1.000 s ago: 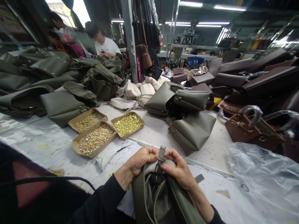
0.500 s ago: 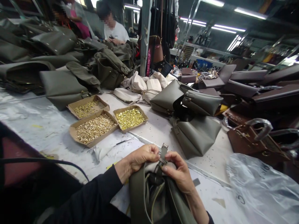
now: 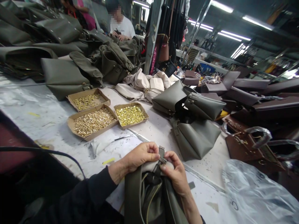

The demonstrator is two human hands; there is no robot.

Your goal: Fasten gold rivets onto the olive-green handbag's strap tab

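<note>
An olive-green leather bag (image 3: 149, 199) stands open in front of me at the bottom of the view, its zipper showing inside. My left hand (image 3: 140, 157) and my right hand (image 3: 175, 171) pinch the bag's top edge from either side. Between the fingertips a short olive strap tab with a metal buckle (image 3: 161, 153) sticks up. Both hands are closed on the bag. Dark sleeves cover my forearms.
Three cardboard trays of brass rivets (image 3: 93, 122) lie on the white table (image 3: 46, 121) to the left. Finished olive bags (image 3: 196, 137) sit ahead; brown bags (image 3: 252, 143) and clear plastic sheet (image 3: 257, 193) at right. Cream bags (image 3: 144, 84) and olive piles lie farther back. People work at the far end.
The view has drifted and tilted left. My hands stay on the bag's top edge, and the strap tab sits lower between my fingers than before.
</note>
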